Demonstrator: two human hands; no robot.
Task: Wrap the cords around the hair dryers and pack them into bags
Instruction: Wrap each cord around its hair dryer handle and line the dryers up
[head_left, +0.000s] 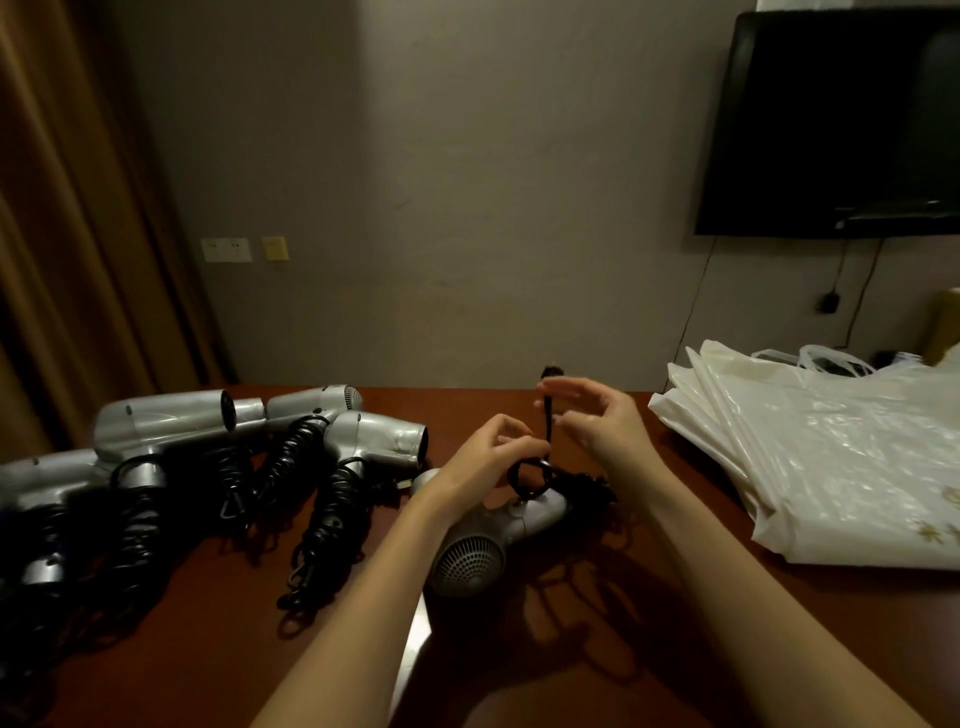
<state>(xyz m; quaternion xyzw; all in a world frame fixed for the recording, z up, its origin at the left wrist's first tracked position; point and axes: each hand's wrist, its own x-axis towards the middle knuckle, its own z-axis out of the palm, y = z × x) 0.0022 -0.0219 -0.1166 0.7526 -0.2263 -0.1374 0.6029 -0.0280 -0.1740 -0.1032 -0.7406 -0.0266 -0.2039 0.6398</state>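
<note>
A silver hair dryer (488, 540) is lying on the dark reddish-brown table (208, 649) in front of the person, its round grille facing the camera and its black coiled cord (540, 470) bunching over the handle end. The left hand (485, 457) is curling its fingers round a loop of that cord just above the dryer body. The right hand (597, 415) is hovering a little higher and to the right, thumb and forefinger pinching the upright stretch of cord near its plug (551, 372), the other fingers lying loosely spread. To the left, several more silver hair dryers (374, 436) are lying close together with their black coiled cords trailing toward the table's near edge. On the right side of the table, a stack of white plastic bags (810, 457) is lying flat, well apart from the dryers. A black television (841, 119) is hanging on the wall above the bags.
</note>
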